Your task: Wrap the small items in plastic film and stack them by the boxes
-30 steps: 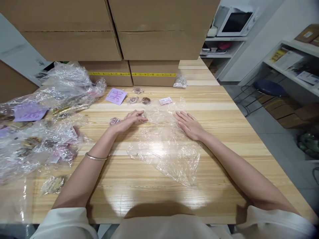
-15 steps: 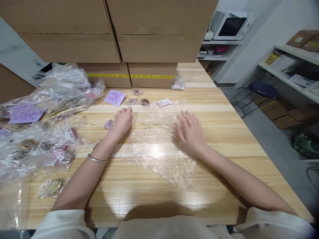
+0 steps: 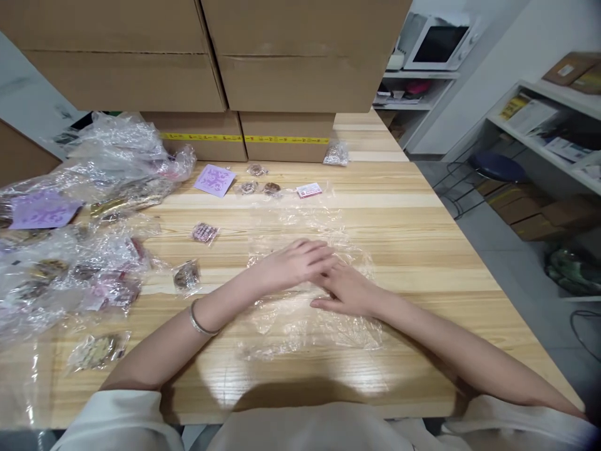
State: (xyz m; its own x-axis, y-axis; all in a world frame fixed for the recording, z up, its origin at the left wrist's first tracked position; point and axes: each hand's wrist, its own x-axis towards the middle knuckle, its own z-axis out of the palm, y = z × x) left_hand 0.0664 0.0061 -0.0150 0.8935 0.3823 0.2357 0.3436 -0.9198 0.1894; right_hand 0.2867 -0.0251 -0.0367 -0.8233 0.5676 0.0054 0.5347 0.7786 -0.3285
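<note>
A clear plastic bag or film [image 3: 300, 332] lies flat and wrinkled on the wooden table in front of me. Over its middle, my left hand [image 3: 298, 266] rests across the fingers of my right hand [image 3: 350, 289]. The left fingers are stretched out and point right. My right hand lies palm down with its thumb apart; its fingertips are partly hidden under the left hand. Neither hand visibly grips anything. Left of the film are small clear-wrapped packets: a pinkish one [image 3: 205, 233], a dark one [image 3: 186, 277] and a pale one [image 3: 96, 352].
Large cardboard boxes [image 3: 300, 81] stack up at the back. A heap of plastic-wrapped goods [image 3: 94, 269] covers the left side. Behind the film lie a purple printed card [image 3: 215, 180], a small white-and-red packet [image 3: 308, 190] and several little packets [image 3: 272, 188]. Shelves and a stool [image 3: 498, 168] stand right.
My left hand has swept right from beside the pinkish packet onto my right hand. My right hand has come slightly nearer. The film's near edge has shifted and spread out.
</note>
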